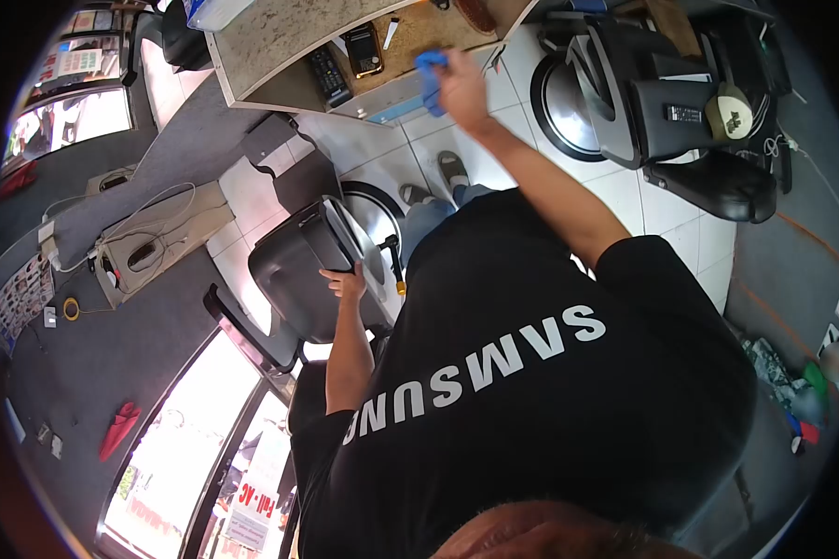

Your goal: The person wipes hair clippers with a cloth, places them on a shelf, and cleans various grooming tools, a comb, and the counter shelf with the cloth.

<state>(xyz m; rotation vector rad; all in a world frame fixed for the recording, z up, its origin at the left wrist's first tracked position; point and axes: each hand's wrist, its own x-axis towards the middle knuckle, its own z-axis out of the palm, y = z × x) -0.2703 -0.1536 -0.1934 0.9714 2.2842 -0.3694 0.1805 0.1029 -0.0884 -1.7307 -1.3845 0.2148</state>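
My right hand (463, 91) is stretched out in front of the counter's open shelf, closed on a crumpled blue cloth (430, 82). On that shelf (401, 67), close to the cloth, lie a black remote control (327, 74) and a dark device with gold-coloured edges (364, 50). Lower on the left, my left hand (348, 282) grips the end of the armrest (330, 240) of a black salon chair (289, 279). Its thumb and fingers are apart around the armrest's edge.
A second black chair (615, 93) on a round metal base stands to the right, with a remote (684, 114) and a cap (729, 117) by it. My feet (452, 170) are on white tiles between the chairs. A wall ledge (163, 242) with cables is at left.
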